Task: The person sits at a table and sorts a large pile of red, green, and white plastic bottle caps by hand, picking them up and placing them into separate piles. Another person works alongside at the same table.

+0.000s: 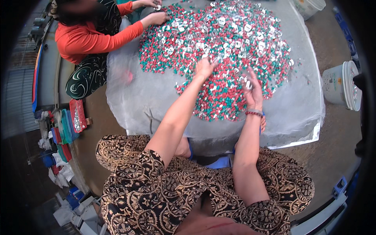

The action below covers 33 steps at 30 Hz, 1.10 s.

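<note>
A wide heap of small red, green and white pebble-like pieces (pixel 221 94) is spread over a grey plastic sheet. Shiny silver pieces (pixel 247 28), some squarish with openings, are scattered through it, mostly across the far half. My left hand (pixel 204 68) reaches into the middle of the heap with its fingertips drawn together; what they pinch, if anything, is hidden. At the heap's near right side, my right hand (pixel 254 93) is turned partly palm up. Several silver pieces (pixel 248 84) rest in its curled fingers. A dark beaded bracelet circles that wrist.
The grey sheet (pixel 133 105) has a pair of dark-handled pliers (pixel 150 119) near its front edge. Across at the far left, a person in an orange top (pixel 90 43) works the heap with both hands. White buckets (pixel 340 86) stand right; a red basket (pixel 77 115) sits left.
</note>
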### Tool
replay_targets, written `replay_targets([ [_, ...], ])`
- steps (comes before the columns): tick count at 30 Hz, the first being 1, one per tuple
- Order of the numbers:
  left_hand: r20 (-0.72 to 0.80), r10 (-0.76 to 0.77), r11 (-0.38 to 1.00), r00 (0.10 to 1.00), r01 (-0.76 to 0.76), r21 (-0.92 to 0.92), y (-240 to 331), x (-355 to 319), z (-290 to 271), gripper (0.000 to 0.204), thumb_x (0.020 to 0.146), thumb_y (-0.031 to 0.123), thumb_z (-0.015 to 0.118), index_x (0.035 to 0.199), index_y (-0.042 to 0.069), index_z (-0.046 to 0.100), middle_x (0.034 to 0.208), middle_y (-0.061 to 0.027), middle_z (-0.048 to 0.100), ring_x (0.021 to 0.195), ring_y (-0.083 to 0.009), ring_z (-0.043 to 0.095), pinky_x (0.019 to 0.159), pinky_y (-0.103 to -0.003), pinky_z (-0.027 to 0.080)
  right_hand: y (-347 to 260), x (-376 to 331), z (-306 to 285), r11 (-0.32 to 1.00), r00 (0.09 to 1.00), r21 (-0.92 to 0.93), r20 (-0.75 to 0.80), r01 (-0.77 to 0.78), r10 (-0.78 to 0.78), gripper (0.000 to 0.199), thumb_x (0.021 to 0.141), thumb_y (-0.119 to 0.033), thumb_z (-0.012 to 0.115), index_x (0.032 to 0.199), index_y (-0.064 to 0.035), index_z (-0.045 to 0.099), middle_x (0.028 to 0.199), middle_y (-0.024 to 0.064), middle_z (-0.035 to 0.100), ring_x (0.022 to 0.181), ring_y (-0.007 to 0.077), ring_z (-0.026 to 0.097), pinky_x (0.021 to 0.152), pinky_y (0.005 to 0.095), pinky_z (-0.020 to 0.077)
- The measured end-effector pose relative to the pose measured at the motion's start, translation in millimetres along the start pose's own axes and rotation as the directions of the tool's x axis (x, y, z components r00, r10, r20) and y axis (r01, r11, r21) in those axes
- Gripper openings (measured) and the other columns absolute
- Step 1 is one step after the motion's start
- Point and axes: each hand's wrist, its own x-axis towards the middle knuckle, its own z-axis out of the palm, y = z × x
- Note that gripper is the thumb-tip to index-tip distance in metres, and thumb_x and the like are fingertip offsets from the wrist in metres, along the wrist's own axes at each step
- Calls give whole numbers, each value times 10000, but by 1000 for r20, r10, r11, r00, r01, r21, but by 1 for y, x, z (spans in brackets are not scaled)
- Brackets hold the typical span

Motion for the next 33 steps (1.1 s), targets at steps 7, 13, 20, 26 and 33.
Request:
replay_targets([
  [7, 114, 342, 883, 933, -360, 302, 13, -10, 35, 187, 776, 136, 615, 906, 2, 603, 894, -202, 636, 830, -384, 628, 715, -482, 510, 15, 59, -14, 233, 953, -937, -288, -261, -89, 460, 823, -99, 592, 1257, 23, 498, 841, 171, 659, 792, 242, 659, 622, 361, 525],
  [13, 38, 217, 971, 976, -212, -109, -4, -42, -17, 395, 684, 311, 756, 892, 9, 606, 788, -170, 620, 741, -295, 621, 675, -412, 476, 50, 55, -35, -326, 975, -942, 0, -74, -222, 319, 774, -140, 655, 1082, -62, 616, 915, 201, 653, 884, 376, 620, 738, 452, 497],
  [20, 83, 68, 998, 994, -69, 4, -20, -36, -45, 559, 733, 505, 687, 566, -20, 595, 588, -190, 587, 557, -317, 601, 570, -424, 470, 41, 46, -20, 209, 970, -976, 3, 55, -244, 424, 741, -373, 708, 695, 35, 602, 562, 114, 577, 546, 175, 539, 553, 350, 427],
  [26, 60, -83, 969, 995, 94, -230, -31, -30, -39, 479, 743, 462, 675, 783, -11, 610, 788, -177, 644, 776, -296, 635, 710, -399, 470, 11, 27, -5, 129, 985, -982, -149, -137, -88, 268, 713, -273, 736, 748, -26, 637, 656, 54, 631, 578, 112, 559, 547, 282, 438],
  [33, -109, -323, 946, 940, 316, -77, -75, -40, -37, 592, 743, 524, 652, 996, -11, 622, 957, -202, 662, 909, -318, 634, 809, -395, 472, 0, 14, -1, 983, 990, -133, 28, -130, 135, 433, 788, -79, 564, 1204, -2, 475, 763, 49, 542, 533, 125, 497, 388, 186, 330],
])
